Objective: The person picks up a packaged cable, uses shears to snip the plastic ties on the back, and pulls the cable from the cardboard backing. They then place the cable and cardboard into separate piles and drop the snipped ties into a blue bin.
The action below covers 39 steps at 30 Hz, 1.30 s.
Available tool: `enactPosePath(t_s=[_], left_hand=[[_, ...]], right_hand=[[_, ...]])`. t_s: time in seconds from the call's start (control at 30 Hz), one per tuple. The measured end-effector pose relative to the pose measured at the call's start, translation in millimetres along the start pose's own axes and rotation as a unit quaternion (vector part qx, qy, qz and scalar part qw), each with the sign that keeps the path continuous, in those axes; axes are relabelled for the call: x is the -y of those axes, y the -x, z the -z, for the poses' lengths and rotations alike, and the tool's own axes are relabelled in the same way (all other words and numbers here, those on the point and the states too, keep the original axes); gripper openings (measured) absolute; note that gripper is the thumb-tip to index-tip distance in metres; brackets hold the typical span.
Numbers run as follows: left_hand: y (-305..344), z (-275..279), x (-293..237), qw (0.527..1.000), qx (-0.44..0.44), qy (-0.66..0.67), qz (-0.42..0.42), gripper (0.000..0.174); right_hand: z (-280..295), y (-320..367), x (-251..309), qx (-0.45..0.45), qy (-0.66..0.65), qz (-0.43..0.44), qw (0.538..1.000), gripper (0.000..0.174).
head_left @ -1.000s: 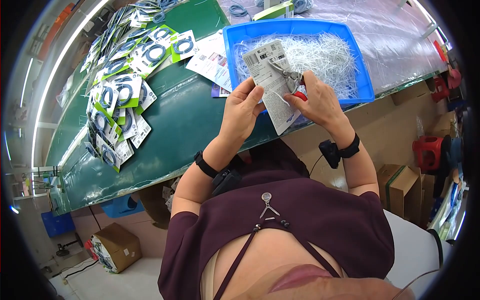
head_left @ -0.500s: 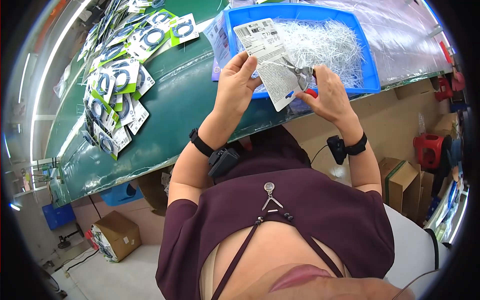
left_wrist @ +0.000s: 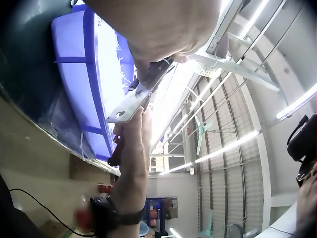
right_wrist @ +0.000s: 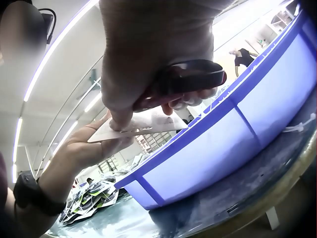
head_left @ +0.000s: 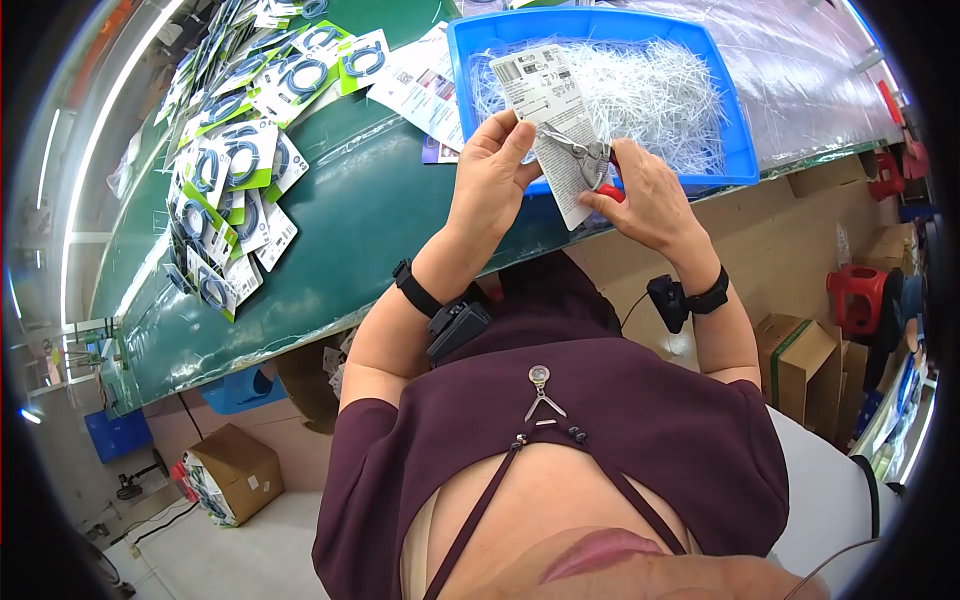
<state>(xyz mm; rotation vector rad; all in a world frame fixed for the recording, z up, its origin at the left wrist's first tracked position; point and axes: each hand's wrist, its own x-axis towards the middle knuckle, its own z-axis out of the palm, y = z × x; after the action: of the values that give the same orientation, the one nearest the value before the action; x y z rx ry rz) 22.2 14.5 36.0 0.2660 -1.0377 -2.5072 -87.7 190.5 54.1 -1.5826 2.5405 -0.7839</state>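
Note:
My left hand [head_left: 490,175] holds a printed white package card [head_left: 540,90] by its left edge, thumb on the near face. The card is tilted over the near side of a blue tray [head_left: 738,130], its barcode end away from me. Red-handled cutters [head_left: 590,165] are in my right hand [head_left: 650,195], fingers curled round the handles. Their metal blades lie over the middle of the card, the tips close to my left thumb. From the right wrist, a dark handle loop [right_wrist: 198,74] shows under that hand. The card's far face is mostly hidden in the head view.
White plastic offcuts [head_left: 660,100] fill the tray. Left on the green table [head_left: 370,200] lies a heap of carded cable packs [head_left: 240,165]. Printed sheets [head_left: 425,90] lie beside the tray. Below stand cardboard boxes [head_left: 800,365] and a red stool [head_left: 857,300].
The cutters' tips have moved from the card's right part toward my left thumb over the last half second. The card has shifted slightly right and down, still in my left hand.

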Motion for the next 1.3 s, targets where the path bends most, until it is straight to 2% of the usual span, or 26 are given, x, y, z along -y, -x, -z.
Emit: enactPosePath(t_s=[0.1, 0.27, 0.4, 0.67, 0.77, 0.93, 0.97, 1.03, 1.07, 1.1, 1.17, 1.2, 1.23, 1.27, 1.3], left_hand=[[2.2, -4.0, 1.1, 1.0, 0.0, 0.009, -0.002, 0.025], [4.2, -4.0, 4.6, 1.0, -0.002, 0.016, -0.016, 0.024], [5.8, -3.8, 5.1, 0.999, 0.004, 0.025, -0.025, 0.023], [5.2, -3.0, 1.5, 1.0, -0.011, 0.002, -0.021, 0.025], [1.1, -3.2, 3.1, 0.999, -0.022, -0.022, -0.031, 0.025], [-1.0, -16.1, 5.5, 0.994, -0.029, -0.086, -0.053, 0.032], [-0.3, -16.5, 0.8, 0.994, -0.029, -0.086, -0.057, 0.032], [5.6, -19.2, -17.0, 0.977, 0.028, -0.152, -0.146, 0.041], [6.7, -19.3, -21.5, 0.963, 0.057, -0.183, -0.189, 0.045], [5.3, -15.1, -20.0, 0.964, 0.058, -0.179, -0.19, 0.045], [2.4, -3.4, -14.4, 0.926, -0.06, -0.275, -0.251, 0.049], [0.4, -1.2, -14.3, 0.897, -0.118, -0.323, -0.279, 0.052], [0.5, 1.4, -13.7, 0.896, -0.118, -0.324, -0.281, 0.052], [4.6, 5.0, -11.4, 0.966, -0.033, -0.193, -0.167, 0.053], [9.9, 7.9, -8.4, 0.996, 0.052, -0.051, -0.045, 0.053]], right_hand=[[0.8, -0.7, 1.4, -0.027, 0.014, 0.019, 0.999, 0.054], [5.1, -1.8, 4.2, -0.011, 0.022, 0.013, 1.0, 0.054], [5.5, -2.8, 3.6, -0.022, 0.024, 0.05, 0.998, 0.052], [-4.5, 2.7, 2.3, 0.018, -0.036, -0.04, 0.998, 0.048], [0.0, -0.7, 11.5, -0.054, -0.204, -0.034, 0.977, 0.043], [-8.4, -12.2, 36.3, -0.128, -0.144, 0.021, 0.981, 0.037], [-4.2, -12.6, 36.4, -0.132, -0.186, -0.015, 0.974, 0.034], [4.6, -13.1, 33.4, -0.138, -0.265, -0.087, 0.95, 0.029], [7.8, -12.9, 29.0, -0.138, -0.262, -0.086, 0.951, 0.029], [11.1, -12.7, 22.9, -0.148, -0.355, -0.096, 0.918, 0.027], [14.1, -12.6, 14.2, -0.163, -0.532, -0.113, 0.823, 0.025], [10.6, -13.5, 13.1, -0.164, -0.532, -0.11, 0.824, 0.025], [2.7, -13.9, 13.0, -0.165, -0.54, -0.107, 0.818, 0.026], [-6.0, -13.1, 13.5, -0.163, -0.55, -0.106, 0.812, 0.028], [-10.7, -12.2, 13.7, -0.16, -0.559, -0.106, 0.807, 0.029]])
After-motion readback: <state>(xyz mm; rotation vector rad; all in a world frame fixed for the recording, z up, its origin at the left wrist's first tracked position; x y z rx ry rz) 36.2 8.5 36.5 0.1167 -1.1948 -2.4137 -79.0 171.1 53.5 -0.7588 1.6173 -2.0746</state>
